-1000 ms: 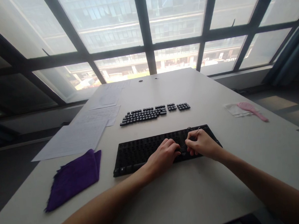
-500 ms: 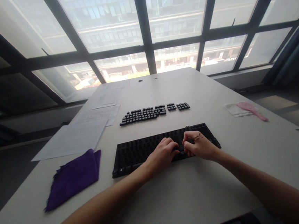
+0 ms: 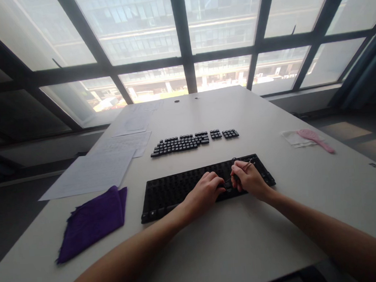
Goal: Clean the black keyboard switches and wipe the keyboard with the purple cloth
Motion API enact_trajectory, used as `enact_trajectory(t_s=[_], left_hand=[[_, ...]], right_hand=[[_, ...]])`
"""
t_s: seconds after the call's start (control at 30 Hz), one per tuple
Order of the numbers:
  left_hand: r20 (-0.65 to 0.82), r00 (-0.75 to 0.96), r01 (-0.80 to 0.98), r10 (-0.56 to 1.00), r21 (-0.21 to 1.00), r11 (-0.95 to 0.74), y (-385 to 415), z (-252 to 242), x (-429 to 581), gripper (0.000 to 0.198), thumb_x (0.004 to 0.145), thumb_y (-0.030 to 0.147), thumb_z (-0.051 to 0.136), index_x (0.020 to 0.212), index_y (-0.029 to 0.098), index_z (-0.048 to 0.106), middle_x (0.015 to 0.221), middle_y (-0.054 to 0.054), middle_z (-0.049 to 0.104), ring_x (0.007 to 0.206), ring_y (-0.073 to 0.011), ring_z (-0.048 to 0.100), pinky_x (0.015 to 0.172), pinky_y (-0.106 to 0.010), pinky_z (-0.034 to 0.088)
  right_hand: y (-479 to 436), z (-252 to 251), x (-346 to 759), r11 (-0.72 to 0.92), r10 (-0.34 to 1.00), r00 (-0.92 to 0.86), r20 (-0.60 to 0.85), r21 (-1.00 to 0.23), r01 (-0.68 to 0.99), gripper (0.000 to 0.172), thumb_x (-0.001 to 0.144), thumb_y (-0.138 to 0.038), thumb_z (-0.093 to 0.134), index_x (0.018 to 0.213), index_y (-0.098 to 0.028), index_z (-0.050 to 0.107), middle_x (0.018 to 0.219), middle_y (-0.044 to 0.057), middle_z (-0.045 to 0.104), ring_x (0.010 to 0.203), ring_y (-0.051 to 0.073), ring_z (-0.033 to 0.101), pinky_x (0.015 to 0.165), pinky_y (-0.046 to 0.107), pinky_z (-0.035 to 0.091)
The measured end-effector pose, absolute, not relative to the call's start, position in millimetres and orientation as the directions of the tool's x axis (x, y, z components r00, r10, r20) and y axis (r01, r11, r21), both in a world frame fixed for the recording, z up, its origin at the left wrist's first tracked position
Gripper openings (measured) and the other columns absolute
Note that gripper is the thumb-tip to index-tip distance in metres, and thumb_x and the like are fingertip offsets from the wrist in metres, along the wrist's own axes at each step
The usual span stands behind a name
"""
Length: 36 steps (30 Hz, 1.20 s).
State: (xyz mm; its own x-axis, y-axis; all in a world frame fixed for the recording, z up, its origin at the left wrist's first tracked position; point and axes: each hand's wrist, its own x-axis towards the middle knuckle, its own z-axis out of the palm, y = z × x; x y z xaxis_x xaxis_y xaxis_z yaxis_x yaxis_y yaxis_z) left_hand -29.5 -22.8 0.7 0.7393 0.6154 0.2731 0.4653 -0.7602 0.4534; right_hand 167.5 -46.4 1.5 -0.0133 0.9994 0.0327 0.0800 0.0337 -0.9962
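- the person's left hand [image 3: 206, 188] rests at the near side of the black keyboard [image 3: 175, 190], fingers curled downward and partly closed; whether they grip anything beneath cannot be told
- the right hand [image 3: 246, 180], just beside it, has its fingers closed in a pinch around a thin tool [image 3: 249, 164], whose upper end stands out above the knuckles; its exact kind is too small to tell
- the keyboard lies under both sets of fingers and reaches past them on either side; beyond the fingertips, well apart, loose keycaps [image 3: 179, 145] sit in ordered rows
- the step in hand seems to be working at one key between the two hands, probably loosening its cap; the next move would call for a steady left hand and a small, careful lift from the right, lest the cap spring away
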Motion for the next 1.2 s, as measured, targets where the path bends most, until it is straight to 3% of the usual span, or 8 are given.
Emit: enact_trajectory(t_s=[0.4,0.63,0.9,1.2], left_hand=[[0.266,0.732,0.468,0.628,0.474,-0.746,-23,4,-30,0.014,0.092,0.022,0.061,0.105,0.017,0.065,0.101,-0.008,0.062,0.096,-0.0217,0.054,0.088,-0.036,0.050],[0.274,0.736,0.449,0.619,0.487,-0.749,-24,4,-31,0.017,0.094,0.022,0.059,0.108,0.017,0.065,0.102,-0.009,0.061,0.097,-0.0216,0.055,0.088,-0.037,0.050],[0.285,0.727,0.445,0.625,0.498,-0.745,-25,4,-34,0.015,0.093,0.016,0.056,0.107,0.018,0.061,0.103,-0.008,0.060,0.100,-0.0220,0.053,0.089,-0.038,0.050],[0.314,0.596,0.402,0.739,0.681,-0.613,-25,12,-32,0.014,0.095,0.014,0.049,0.104,0.018,0.059,0.102,-0.006,0.058,0.096,-0.0190,0.057,0.089,-0.034,0.049]], right_hand=[[-46,3,167,-0.002,1.000,0.014,-0.001,-1.000,0.029,0.031,0.090,-0.042,0.051,0.071,-0.019,0.053,0.048,-0.002,0.059,0.032,0.009,0.046,0.032,0.018,0.028],[-42,9,173,-0.007,0.985,0.167,-0.050,-0.968,-0.252,0.022,0.084,-0.036,0.054,0.070,-0.020,0.050,0.049,-0.003,0.054,0.039,0.011,0.048,0.033,0.019,0.030],[-38,5,174,-0.042,0.981,0.172,-0.090,-0.963,-0.267,0.022,0.083,-0.039,0.054,0.072,-0.020,0.050,0.050,-0.002,0.056,0.037,0.010,0.045,0.033,0.019,0.027],[-39,9,174,-0.064,0.984,0.143,-0.109,-0.957,-0.284,0.020,0.083,-0.036,0.055,0.072,-0.019,0.051,0.050,-0.001,0.058,0.037,0.010,0.046,0.033,0.019,0.027]])
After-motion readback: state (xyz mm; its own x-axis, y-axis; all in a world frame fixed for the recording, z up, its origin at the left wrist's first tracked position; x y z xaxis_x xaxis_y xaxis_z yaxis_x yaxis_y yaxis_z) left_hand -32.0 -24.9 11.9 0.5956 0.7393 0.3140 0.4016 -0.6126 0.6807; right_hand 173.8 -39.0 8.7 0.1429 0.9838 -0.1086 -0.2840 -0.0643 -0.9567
